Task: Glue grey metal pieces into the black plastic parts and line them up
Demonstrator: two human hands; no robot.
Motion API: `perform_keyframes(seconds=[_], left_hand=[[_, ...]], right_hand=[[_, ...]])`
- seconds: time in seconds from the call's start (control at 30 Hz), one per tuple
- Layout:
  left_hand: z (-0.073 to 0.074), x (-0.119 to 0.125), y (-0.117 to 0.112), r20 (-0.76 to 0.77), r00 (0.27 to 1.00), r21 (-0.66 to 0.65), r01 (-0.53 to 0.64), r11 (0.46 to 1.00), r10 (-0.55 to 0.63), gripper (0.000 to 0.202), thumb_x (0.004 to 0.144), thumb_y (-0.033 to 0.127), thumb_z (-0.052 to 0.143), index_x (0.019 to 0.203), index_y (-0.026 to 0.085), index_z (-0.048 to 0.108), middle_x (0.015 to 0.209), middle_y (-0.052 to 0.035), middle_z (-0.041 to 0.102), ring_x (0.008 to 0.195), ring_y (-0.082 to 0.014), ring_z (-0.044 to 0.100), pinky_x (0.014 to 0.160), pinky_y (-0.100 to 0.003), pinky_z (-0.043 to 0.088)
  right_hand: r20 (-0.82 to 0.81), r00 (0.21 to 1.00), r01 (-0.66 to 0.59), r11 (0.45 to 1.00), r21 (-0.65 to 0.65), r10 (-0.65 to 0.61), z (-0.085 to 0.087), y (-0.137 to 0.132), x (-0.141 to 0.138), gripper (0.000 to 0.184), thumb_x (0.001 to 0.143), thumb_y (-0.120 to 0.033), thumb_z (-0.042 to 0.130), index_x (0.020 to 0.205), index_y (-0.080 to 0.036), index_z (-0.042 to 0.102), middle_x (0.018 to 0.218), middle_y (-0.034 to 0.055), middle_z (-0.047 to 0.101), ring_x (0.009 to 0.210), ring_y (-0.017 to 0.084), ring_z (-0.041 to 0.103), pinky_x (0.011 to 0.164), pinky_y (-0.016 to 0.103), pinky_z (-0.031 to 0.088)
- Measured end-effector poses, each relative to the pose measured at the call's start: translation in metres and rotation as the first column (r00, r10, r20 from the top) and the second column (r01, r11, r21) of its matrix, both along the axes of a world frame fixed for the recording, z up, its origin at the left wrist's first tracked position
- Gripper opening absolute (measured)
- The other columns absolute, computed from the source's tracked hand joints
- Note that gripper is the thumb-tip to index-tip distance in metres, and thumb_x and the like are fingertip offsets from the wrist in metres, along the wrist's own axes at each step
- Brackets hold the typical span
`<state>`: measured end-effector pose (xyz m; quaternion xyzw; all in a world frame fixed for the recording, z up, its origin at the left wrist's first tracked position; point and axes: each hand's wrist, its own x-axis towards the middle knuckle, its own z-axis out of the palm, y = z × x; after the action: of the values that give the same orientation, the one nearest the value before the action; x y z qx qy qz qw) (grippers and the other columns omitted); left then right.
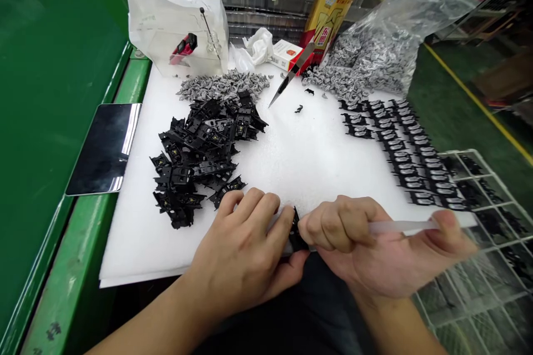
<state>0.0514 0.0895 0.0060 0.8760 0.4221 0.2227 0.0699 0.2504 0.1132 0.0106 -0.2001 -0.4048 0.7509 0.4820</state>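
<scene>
From the head view, the left grip (pixel 241 249) and right grip (pixel 366 244) close in on a small black plastic part (pixel 297 230), the left pinching it while the right curls around a pale plastic strip (pixel 400 226) touching it. Beyond the left grip lies a loose heap of black parts (pixel 195 161); beyond the right grip, similar parts sit in tidy rows (pixel 403 150).

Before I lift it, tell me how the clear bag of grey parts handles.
Probably floppy: the clear bag slumps rather than holding a shape. Likely heavy for its thin film, packed with small grey parts. It may shed some: loose ones lie at its foot on the white foam sheet.
</scene>
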Motion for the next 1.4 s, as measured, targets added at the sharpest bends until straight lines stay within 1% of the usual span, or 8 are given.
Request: perform_keyframes(seconds=[0.1,0.27,0.43,0.73,0.93,1.23,1.4], left_hand=[[-0.0004,0.0001,0.0007,0.0,1.0,-0.007,0.0,1.0,0.0,0.039,0.1,0.047,0.061,0.117,0.013,0.07,0.101,-0.0091,0.066,0.093,-0.0289,0.058,0.081,-0.047,0.038],[0.0002,0.0002,0.001,0.002,1.0,-0.006,0.004,1.0,-0.004,0.038,0.101,0.046,0.06,0.117,0.013,0.069,0.102,-0.0092,0.066,0.094,-0.0288,0.058,0.082,-0.047,0.038],[0.0005,-0.0002,0.0002,-0.005,1.0,-0.015,-0.001,1.0,0.001,0.038,0.1,0.047,0.06,0.117,0.013,0.069,0.101,-0.0091,0.066,0.094,-0.0286,0.058,0.081,-0.046,0.038],[0.0004,-0.0003,0.0005,-0.002,1.0,-0.005,0.002,1.0,-0.002,0.038,0.1,0.046,0.06,0.117,0.013,0.07,0.101,-0.009,0.066,0.093,-0.0286,0.058,0.081,-0.046,0.038],[-0.0009,-0.0005,0.0003,-0.012,1.0,-0.005,0.004,1.0,-0.004,0.04,0.101,0.046,0.06,0.12,0.012,0.069,0.102,-0.0094,0.066,0.094,-0.0289,0.057,0.081,-0.047,0.039],[-0.0009,-0.0001,0.0006,-0.005,1.0,-0.01,0.003,1.0,-0.003,0.041,0.1,0.047,0.061,0.119,0.012,0.069,0.102,-0.0095,0.066,0.094,-0.0291,0.058,0.081,-0.047,0.038],[-0.0003,-0.0008,0.0001,-0.008,1.0,-0.011,-0.001,1.0,0.001,0.04,0.1,0.047,0.061,0.119,0.012,0.069,0.102,-0.0095,0.066,0.095,-0.0293,0.058,0.081,-0.047,0.039]], right_hand=[[0.014,1.0,0.004,1.0,0.012,-0.004,-0.0005,-0.0004,0.0,0.063,0.086,-0.086,0.039,0.065,-0.026,0.038,0.05,-0.0039,0.024,0.051,0.018,0.027,0.057,0.04,0.029],[0.008,1.0,0.011,1.0,-0.016,-0.011,-0.0017,-0.0018,0.002,0.063,0.086,-0.085,0.042,0.065,-0.026,0.037,0.052,-0.0035,0.024,0.052,0.019,0.028,0.059,0.04,0.029],[0.013,1.0,0.014,1.0,0.0,-0.014,-0.0024,-0.0016,0.0034,0.064,0.086,-0.087,0.039,0.065,-0.026,0.038,0.052,-0.0036,0.025,0.052,0.019,0.029,0.059,0.041,0.03],[0.031,0.999,0.008,1.0,0.009,-0.008,-0.0018,-0.0007,0.0042,0.065,0.086,-0.087,0.039,0.065,-0.026,0.034,0.052,-0.0035,0.024,0.051,0.018,0.028,0.059,0.041,0.03],[0.035,0.999,0.016,1.0,0.021,-0.017,-0.0044,-0.0019,0.0065,0.064,0.087,-0.088,0.034,0.066,-0.026,0.036,0.053,-0.0033,0.024,0.054,0.02,0.03,0.06,0.041,0.032],[0.046,0.999,0.022,1.0,0.015,-0.022,-0.0026,-0.0028,0.0068,0.064,0.086,-0.087,0.036,0.066,-0.026,0.037,0.052,-0.0028,0.025,0.054,0.02,0.031,0.059,0.042,0.032],[0.04,0.999,0.02,1.0,0.023,-0.021,-0.001,-0.0016,0.0046,0.065,0.086,-0.087,0.036,0.064,-0.026,0.036,0.051,-0.0036,0.022,0.052,0.019,0.028,0.058,0.041,0.03]])
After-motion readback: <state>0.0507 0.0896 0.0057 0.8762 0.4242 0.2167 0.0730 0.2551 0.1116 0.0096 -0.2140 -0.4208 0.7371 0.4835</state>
